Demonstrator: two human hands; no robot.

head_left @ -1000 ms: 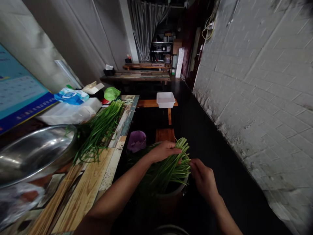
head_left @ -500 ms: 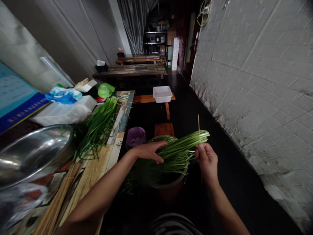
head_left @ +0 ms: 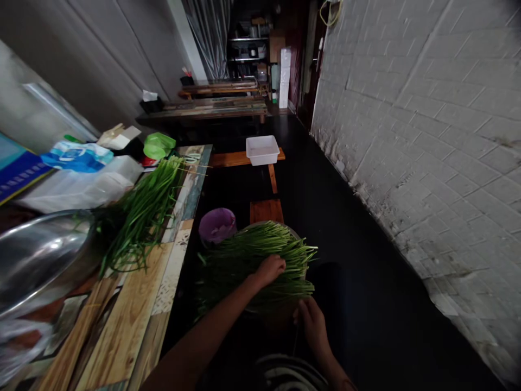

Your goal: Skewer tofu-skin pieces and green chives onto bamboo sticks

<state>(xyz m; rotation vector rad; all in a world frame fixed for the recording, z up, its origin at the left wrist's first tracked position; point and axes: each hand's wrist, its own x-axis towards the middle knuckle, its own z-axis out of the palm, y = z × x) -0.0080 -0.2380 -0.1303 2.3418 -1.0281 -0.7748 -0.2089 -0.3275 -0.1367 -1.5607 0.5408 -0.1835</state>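
Note:
A heap of green garlic chives fills a round basin, its pale cut stems pointing right. Over the middle of the heap is my left hand, its fingers curled closed on some of the chives. My right hand is lower, by the stem ends at the basin's near right side. Its fingers are pinched together, and a thin dark line like a skewer hangs below them, dim against the dark floor. More chives lie on the wooden table to the left, with skewer ends poking out from their stems.
A purple bin stands beyond the basin, near a wooden stool. A white tub rests on a bench. The table on my left holds a steel bowl and bundled bamboo sticks. A brick wall runs along the right.
My right hand has moved down and toward me, away from the raised bunch with the upright skewer. My left hand has gone from spread to curled on the chives, which now lie low.

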